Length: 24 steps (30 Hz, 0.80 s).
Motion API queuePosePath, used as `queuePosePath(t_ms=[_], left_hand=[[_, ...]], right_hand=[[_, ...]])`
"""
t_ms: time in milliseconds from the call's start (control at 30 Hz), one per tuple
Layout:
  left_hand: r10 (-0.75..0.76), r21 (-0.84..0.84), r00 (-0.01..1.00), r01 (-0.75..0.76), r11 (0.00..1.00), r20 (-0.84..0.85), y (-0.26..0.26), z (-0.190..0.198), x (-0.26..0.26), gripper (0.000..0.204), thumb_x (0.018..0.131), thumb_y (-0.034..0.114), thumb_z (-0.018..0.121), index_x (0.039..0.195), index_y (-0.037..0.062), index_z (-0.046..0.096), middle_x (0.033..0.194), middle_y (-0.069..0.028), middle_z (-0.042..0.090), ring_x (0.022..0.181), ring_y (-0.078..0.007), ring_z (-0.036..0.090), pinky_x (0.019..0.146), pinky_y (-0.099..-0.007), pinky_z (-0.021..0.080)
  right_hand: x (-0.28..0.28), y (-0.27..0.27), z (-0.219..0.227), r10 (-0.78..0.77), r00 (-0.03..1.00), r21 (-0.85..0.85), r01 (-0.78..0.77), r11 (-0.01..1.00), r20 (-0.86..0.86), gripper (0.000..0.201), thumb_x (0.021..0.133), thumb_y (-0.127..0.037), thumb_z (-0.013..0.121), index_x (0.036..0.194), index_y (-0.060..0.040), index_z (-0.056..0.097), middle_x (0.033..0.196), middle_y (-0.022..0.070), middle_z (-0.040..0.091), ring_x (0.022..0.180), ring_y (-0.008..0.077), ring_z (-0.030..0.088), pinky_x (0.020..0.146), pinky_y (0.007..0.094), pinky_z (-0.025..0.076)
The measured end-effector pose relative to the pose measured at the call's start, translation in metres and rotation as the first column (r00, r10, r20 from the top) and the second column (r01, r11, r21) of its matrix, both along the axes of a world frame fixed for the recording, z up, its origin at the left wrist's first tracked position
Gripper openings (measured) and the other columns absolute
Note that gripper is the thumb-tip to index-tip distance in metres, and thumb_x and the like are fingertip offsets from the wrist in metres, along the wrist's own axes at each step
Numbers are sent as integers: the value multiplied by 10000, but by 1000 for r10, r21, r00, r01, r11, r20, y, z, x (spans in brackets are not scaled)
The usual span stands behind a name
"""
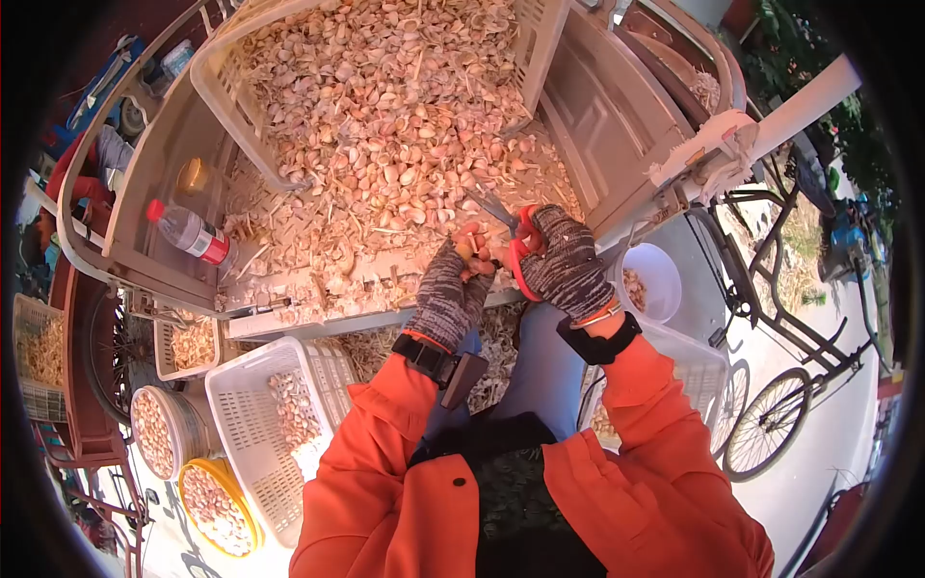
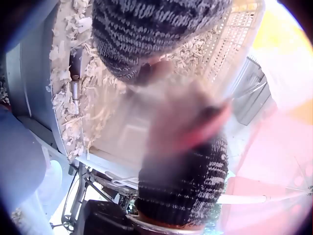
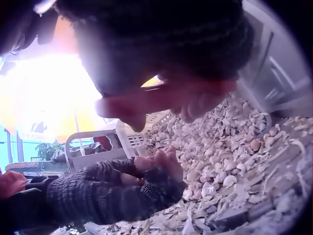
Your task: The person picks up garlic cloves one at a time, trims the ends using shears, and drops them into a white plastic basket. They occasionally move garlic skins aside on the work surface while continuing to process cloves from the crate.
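Note:
In the head view the right hand [image 1: 568, 265], in a grey knitted glove with bare fingertips, grips red-handled scissors [image 1: 521, 252], blades pointing up and left over the garlic. Just left of it, the left hand [image 1: 451, 294] has its fingers curled, pinching something small, probably a garlic clove [image 1: 466, 249]; the fingers partly hide it. Loose garlic cloves [image 1: 385, 144] and husks lie heaped beyond both hands. In the left wrist view the right hand [image 2: 183, 171] and the red handles [image 2: 200, 129] are blurred. The left hand [image 3: 122, 188] appears low in the right wrist view.
A tipped crate [image 1: 226, 101] surrounds the heap on the cart bed. A bottle with a red cap [image 1: 193, 234] lies at left. Below the cart edge stand a white crate [image 1: 255, 424], a yellow-rimmed bucket [image 1: 252, 525] and a white bucket [image 1: 660, 279]. A bicycle [image 1: 771, 424] is at right.

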<state>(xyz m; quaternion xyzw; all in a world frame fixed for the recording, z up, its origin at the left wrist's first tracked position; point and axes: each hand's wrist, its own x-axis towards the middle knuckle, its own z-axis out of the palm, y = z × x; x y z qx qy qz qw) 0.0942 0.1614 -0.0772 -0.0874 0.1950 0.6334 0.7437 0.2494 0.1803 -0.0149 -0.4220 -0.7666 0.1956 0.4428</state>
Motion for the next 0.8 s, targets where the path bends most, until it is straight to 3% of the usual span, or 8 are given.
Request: queuePosePath(t_ms=[33, 100, 133, 300, 467, 633, 700, 800], left_hand=[[-51, 153, 999, 53, 987, -15, 1, 0, -6, 187, 895, 73, 524, 1046, -36, 509, 908, -127, 556, 695, -166, 530, 613, -259, 510], [-3, 113, 998, 11, 994, -69, 0, 13, -7, 249, 883, 49, 534, 1108, -47, 489, 926, -126, 551, 698, -170, 531, 592, -247, 488], [-22, 123, 995, 34, 992, -99, -1, 16, -8, 269, 878, 41, 540, 1127, -47, 485, 916, -125, 555, 704, -171, 533, 601, -247, 491], [-43, 145, 953, 90, 985, -299, -2, 7, -7, 301, 867, 24, 552, 1148, -51, 478, 883, -115, 568, 735, -168, 541, 623, -244, 490], [-65, 256, 856, 225, 940, -513, 13, -4, -16, 200, 870, 17, 554, 1056, -57, 544, 852, -89, 572, 750, -150, 549, 617, -236, 470], [-58, 262, 848, 227, 938, -526, 30, -7, -14, 173, 890, 36, 532, 1038, -51, 557, 836, -85, 562, 766, -152, 550, 623, -247, 473], [-135, 223, 943, 208, 953, -304, 34, -19, -23, 215, 888, 85, 540, 1061, -41, 535, 822, -90, 555, 783, -168, 553, 632, -266, 482], [-200, 200, 940, 260, 945, -278, 35, -18, -32, 265, 856, 149, 562, 1047, -27, 509, 828, -93, 543, 799, -190, 558, 627, -268, 479]], right_hand=[[7, 1, 5, 0, 1000, -3, 0, 1000, 5, 385, 649, -159, 787, 927, 3, 575, 780, 110, 604, 674, 215, 600, 612, 296, 496], [21, 0, 18, 42, 939, -5, -43, 999, 341, 368, 650, -229, 753, 906, -11, 604, 782, 144, 605, 711, 277, 602, 642, 364, 487], [23, 3, 11, 39, 923, 50, -63, 997, 382, 366, 649, -271, 732, 886, -19, 612, 767, 147, 601, 718, 311, 592, 652, 393, 480], [27, 12, -4, 73, 905, -4, -78, 997, 420, 286, 677, -252, 692, 847, -34, 618, 742, 153, 607, 714, 334, 595, 637, 406, 473], [30, 16, -4, 158, 864, -305, -5, 952, 479, 232, 716, -253, 654, 823, -51, 620, 696, 164, 601, 688, 343, 595, 605, 400, 465], [36, 39, -15, 162, 872, -320, -6, 947, 462, 310, 728, -319, 667, 807, -25, 610, 730, 171, 619, 732, 327, 614, 647, 386, 463], [36, 76, -13, -97, 946, -589, 270, 762, 309, 292, 764, -298, 662, 861, -27, 610, 838, 144, 638, 823, 259, 626, 728, 350, 470], [12, 132, -7, -204, 797, -428, 498, 754, 568, 304, 769, -253, 674, 961, -32, 592, 969, 122, 625, 925, 203, 603, 794, 321, 465]])
